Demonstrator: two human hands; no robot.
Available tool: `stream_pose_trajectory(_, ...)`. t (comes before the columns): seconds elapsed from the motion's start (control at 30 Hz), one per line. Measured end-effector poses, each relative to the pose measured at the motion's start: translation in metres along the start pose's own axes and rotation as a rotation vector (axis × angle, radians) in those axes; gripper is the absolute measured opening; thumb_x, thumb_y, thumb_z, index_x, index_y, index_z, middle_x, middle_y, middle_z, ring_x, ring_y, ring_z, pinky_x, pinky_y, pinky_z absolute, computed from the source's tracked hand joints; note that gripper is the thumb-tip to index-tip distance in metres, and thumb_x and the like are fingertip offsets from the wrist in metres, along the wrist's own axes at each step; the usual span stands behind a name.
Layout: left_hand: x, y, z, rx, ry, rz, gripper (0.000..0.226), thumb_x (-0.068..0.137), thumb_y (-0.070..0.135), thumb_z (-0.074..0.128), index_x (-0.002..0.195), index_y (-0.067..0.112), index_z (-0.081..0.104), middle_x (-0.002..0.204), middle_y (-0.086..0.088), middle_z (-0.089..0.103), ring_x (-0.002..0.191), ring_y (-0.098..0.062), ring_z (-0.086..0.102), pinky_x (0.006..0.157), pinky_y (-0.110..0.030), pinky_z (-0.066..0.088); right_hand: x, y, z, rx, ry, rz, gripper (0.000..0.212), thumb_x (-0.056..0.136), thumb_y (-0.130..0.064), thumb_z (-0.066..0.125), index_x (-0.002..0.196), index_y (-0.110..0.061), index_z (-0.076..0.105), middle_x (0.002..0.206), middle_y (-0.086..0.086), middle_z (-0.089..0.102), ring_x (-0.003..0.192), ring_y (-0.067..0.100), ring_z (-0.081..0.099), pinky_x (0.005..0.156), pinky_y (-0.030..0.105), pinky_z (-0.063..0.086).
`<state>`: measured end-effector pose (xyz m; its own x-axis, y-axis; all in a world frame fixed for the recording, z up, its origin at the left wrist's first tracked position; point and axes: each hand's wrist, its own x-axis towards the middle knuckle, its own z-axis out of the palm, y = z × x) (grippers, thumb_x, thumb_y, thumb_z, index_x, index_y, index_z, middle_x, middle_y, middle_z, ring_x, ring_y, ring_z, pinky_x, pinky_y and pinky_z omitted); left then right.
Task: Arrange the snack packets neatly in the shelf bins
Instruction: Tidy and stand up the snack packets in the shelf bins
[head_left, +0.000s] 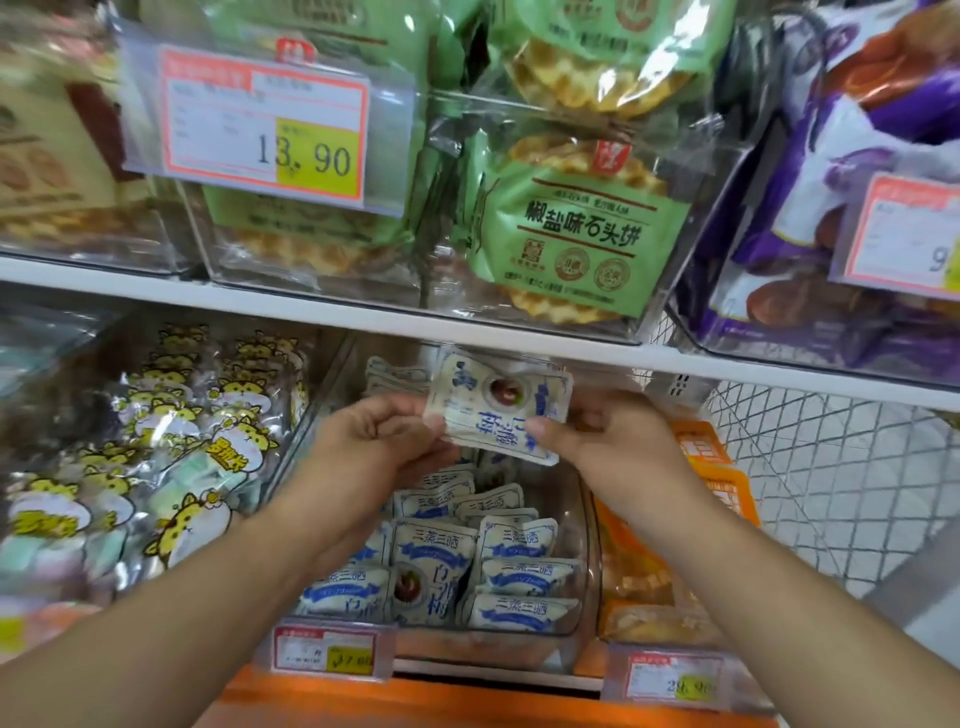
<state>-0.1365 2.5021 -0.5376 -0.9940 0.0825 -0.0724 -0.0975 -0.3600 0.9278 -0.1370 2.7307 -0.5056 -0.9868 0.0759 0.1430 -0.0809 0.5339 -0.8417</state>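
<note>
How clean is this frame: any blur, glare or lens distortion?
Head view: the held packet and both hands, left and right, are fairly sharp; the left edge is smeared; glare streaks the clear bin fronts; wide-angle bending bows the shelf edge; lighting is even, shadows soft.

This is a shop. The shelf (363, 312) carries clear bins (582, 545) of snack packets (519, 540). Price tags (265, 122) hang in front.

You can read "13.90" on the price tag (265, 124) at the upper bin, and "椒盐味石头饼" on the green packet (576, 228) beside it. The white packets (436, 545) in the lower bin carry "三蒸三晒" in blue. The small tags (324, 649) below are too blurred to read surely.
</note>
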Motion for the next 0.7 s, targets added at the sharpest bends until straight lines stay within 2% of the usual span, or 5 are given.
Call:
stream_pose_trajectory(0.2, -0.001, -0.004, 0.004, 0.795, 0.103, 0.156, 0.018, 0.095, 0.013, 0.07, 0.106, 0.028, 0.073, 0.094, 0.011, 0.076, 0.088, -0.007, 0.072, 0.078, -0.022, 0.059, 0.006, -0.002, -0.003, -0.099, 0.292, -0.196, 0.025, 0.091, -0.015, 0.079, 0.074, -0.021, 0.062, 0.068, -0.015, 0.067, 0.071, 0.003, 0.066, 0.066, 0.013, 0.043)
stream_pose_trajectory(0.3, 0.004, -0.009, -0.001, 1.015, 0.069, 0.195, 0.023, 0.096, 0.022, 0.067, 0.114, 0.035, 0.071, 0.098, 0.018, 0.069, 0.086, 0.004, 0.064, 0.071, -0.011, 0.051, 0.016, -0.005, 0.001, -0.423, 0.331, -0.311, 0.019, 0.095, -0.03, 0.062, 0.099, -0.016, 0.074, 0.094, 0.0, 0.075, 0.092, 0.026, 0.071, 0.079, 0.029, 0.053)
stream_pose_trajectory(0.4, 0.012, -0.011, 0.004, 1.168, -0.007, 0.251, 0.024, 0.096, 0.035, 0.068, 0.119, 0.032, 0.071, 0.103, 0.015, 0.068, 0.084, 0.003, 0.059, 0.067, -0.005, 0.041, 0.021, -0.01, 0.006, -0.702, 0.279, -0.41, 0.02, 0.093, -0.026, 0.062, 0.105, -0.017, 0.075, 0.095, 0.011, 0.076, 0.085, 0.039, 0.071, 0.073, 0.042, 0.061)
stream_pose_trajectory(0.53, 0.032, -0.017, 0.018, 1.251, -0.009, 0.283, 0.022, 0.09, 0.044, 0.071, 0.088, 0.024, 0.08, 0.082, 0.005, 0.074, 0.072, -0.009, 0.068, 0.07, -0.029, 0.059, 0.028, -0.019, 0.01, -1.002, 0.157, -0.445, 0.023, 0.092, -0.01, 0.063, 0.11, -0.023, 0.07, 0.095, 0.007, 0.072, 0.084, 0.037, 0.071, 0.062, 0.032, 0.048)
stream_pose_trajectory(0.7, 0.049, -0.027, 0.032, 1.356, 0.029, 0.29, 0.015, 0.083, 0.03, 0.077, 0.072, 0.021, 0.076, 0.076, -0.001, 0.069, 0.07, -0.019, 0.067, 0.071, -0.037, 0.061, 0.044, -0.028, 0.009, -1.131, -0.005, -0.305, 0.033, 0.103, -0.015, 0.046, 0.135, -0.024, 0.05, 0.127, 0.001, 0.057, 0.12, 0.029, 0.057, 0.087, 0.034, 0.041)
